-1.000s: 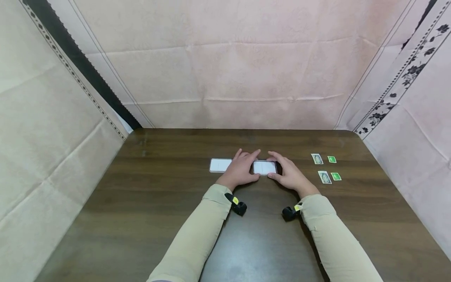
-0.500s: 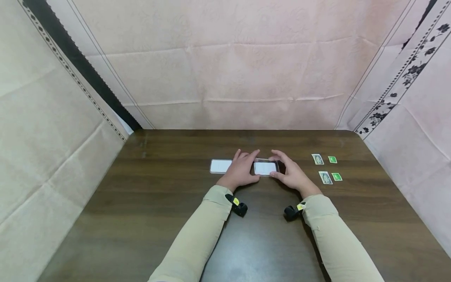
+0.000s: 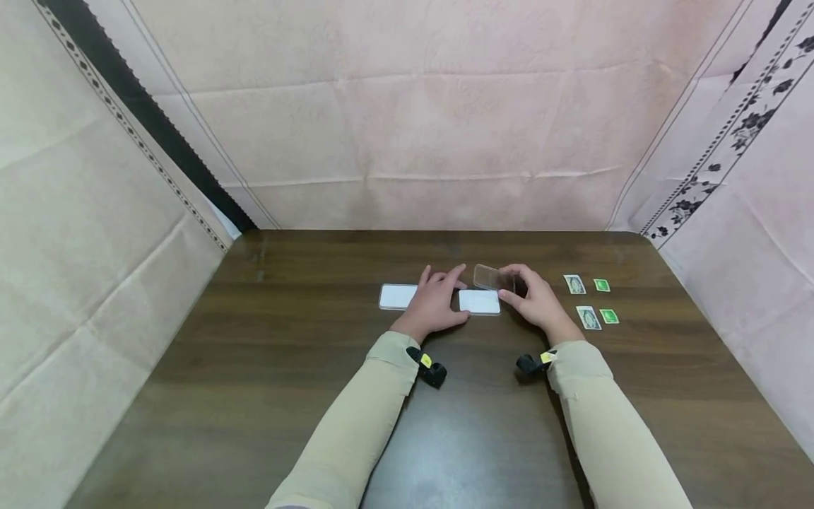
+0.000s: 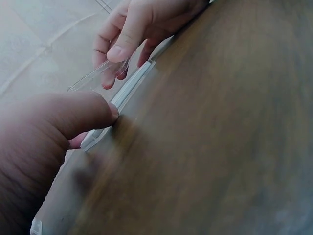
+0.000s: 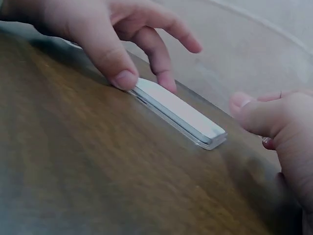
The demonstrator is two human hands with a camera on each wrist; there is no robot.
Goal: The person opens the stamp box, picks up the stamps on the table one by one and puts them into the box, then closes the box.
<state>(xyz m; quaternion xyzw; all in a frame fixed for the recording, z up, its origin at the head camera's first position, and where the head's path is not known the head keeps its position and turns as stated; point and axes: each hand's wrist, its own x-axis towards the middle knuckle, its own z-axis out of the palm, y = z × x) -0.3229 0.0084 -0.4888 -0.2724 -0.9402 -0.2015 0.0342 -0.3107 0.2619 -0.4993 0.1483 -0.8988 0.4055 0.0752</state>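
Note:
In the head view a low clear case base holding a white slab (image 3: 480, 302) lies on the wooden table. My left hand (image 3: 435, 300) grips its left end, the thumb at the near edge and fingers at the far side, as the right wrist view shows. My right hand (image 3: 534, 300) pinches a clear plastic lid (image 3: 488, 276) between thumb and fingers. The lid is tilted and raised behind the base, apart from the slab (image 5: 181, 110). In the left wrist view the lid (image 4: 88, 77) hangs from the right fingers beyond the base.
Another white slab-like case (image 3: 396, 297) lies left of my left hand, partly covered by it. To the right lie two grey-patterned cards (image 3: 575, 284) and two small green cards (image 3: 608, 316). Pale cloth (image 3: 407, 141) hangs behind the table's far edge.
My right hand has lifted the clear lid off the base, up, back and to the right. The white slab's top is now uncovered. My left hand has stayed in place.

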